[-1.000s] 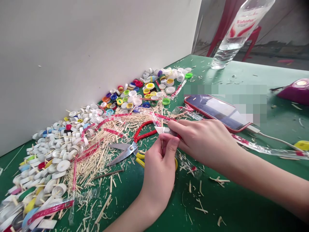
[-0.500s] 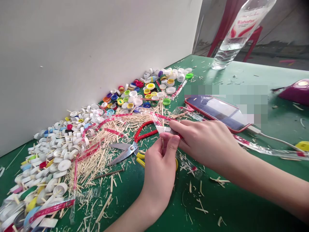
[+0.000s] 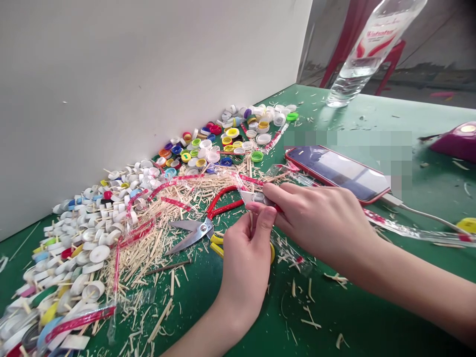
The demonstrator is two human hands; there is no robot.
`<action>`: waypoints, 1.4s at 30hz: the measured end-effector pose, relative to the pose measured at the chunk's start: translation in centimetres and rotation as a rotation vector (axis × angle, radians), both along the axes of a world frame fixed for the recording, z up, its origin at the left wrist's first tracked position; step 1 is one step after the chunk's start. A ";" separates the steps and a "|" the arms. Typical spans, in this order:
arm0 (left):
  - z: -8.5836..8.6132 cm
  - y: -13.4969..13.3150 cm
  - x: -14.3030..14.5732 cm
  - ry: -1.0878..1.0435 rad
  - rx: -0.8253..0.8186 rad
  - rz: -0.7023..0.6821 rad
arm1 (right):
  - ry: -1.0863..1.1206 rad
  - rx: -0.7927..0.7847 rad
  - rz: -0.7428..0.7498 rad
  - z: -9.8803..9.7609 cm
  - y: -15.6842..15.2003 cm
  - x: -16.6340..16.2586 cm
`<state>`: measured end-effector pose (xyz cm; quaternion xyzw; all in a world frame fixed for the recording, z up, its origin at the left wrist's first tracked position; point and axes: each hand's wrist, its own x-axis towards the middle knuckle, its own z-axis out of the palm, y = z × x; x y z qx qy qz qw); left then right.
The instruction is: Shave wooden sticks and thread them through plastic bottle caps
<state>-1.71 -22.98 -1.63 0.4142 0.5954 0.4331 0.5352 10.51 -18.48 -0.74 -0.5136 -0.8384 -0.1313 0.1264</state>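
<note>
My right hand is closed around a utility knife, its pale blade pointing left. Just below the blade, my left hand pinches a thin wooden stick, mostly hidden by the fingers. The two hands meet, with the blade close to the left fingertips. Red-handled scissors lie spread on the table to the left of my hands. Yellow handles of another tool show partly behind my left hand. A heap of wooden sticks and shavings spreads out on the left.
Many bottle caps line the white wall, several with sticks in them. Red plastic strips lie among the sticks. A phone with a cable lies behind my right hand on the green table. A water bottle stands at the back.
My right hand and the knife have shifted very slightly to the right. The left hand keeps its pinch, and the things on the table lie as before.
</note>
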 end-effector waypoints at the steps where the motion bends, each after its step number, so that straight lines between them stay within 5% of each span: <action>1: 0.0 0.0 0.0 -0.006 -0.003 -0.002 | 0.007 0.006 -0.004 0.0 0.0 0.0; 18: -0.2 -0.1 0.0 -0.100 -0.026 0.011 | 0.095 0.205 0.032 -0.2 -0.1 0.0; 42: -0.6 -0.7 0.0 -0.150 0.081 -0.061 | 0.113 0.180 0.073 0.4 0.3 0.2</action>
